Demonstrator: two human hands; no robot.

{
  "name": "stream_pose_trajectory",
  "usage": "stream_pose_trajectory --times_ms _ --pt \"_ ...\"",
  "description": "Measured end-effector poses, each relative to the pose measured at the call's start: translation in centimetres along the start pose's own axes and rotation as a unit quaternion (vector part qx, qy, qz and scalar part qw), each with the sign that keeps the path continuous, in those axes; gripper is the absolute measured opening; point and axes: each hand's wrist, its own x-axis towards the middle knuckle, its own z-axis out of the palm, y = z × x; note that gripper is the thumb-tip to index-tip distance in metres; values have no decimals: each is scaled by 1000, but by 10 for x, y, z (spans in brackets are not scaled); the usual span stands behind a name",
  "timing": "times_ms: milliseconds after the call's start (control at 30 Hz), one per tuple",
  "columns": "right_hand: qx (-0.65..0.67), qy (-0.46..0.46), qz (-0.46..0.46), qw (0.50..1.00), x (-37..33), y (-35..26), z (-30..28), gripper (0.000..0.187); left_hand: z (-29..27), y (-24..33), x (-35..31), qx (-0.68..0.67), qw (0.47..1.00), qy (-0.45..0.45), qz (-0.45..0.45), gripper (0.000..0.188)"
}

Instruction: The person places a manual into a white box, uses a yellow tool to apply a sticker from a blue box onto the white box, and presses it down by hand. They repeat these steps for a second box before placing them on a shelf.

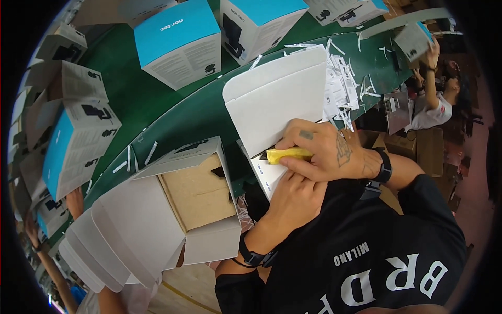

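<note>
An open white box (pixel 277 94) stands upright against my body, its tall lid flap raised. My right hand (pixel 329 152) is closed around a yellow tool (pixel 289 155), which looks like a box cutter. Its dark tip points left, over a white panel with small blue print (pixel 261 175). Just below, my left hand (pixel 295 201) is curled against the white box, its fingers partly hidden by the box and my right hand. To the left of my left hand, another open white carton (pixel 230 243) holds a brown cardboard insert (pixel 196 193).
Blue-topped white boxes (pixel 178 39) stand on the green table (pixel 125 78). White paper strips and printed slips (pixel 340 86) lie in a heap beyond my right hand. A co-worker at right holds up a box (pixel 413 41); other people's hands (pixel 75 203) show at left.
</note>
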Motion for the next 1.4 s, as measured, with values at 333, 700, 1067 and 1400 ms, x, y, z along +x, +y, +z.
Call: stream_pose_trajectory --times_ms 333,700,1067,1400 --pt "9 9 12 1000 1 6 -11 18 5 -2 11 1 1000 0 1 22" --pt "-7 -17 -44 999 6 8 -1 22 2 -3 8 5 1000 -23 3 26" --pt "-34 -34 8 999 13 -16 7 20 2 13 -5 77 996 -42 -7 28" --pt "-156 11 -142 977 -2 -3 11 10 8 47 9 138 984 -102 -55 36"
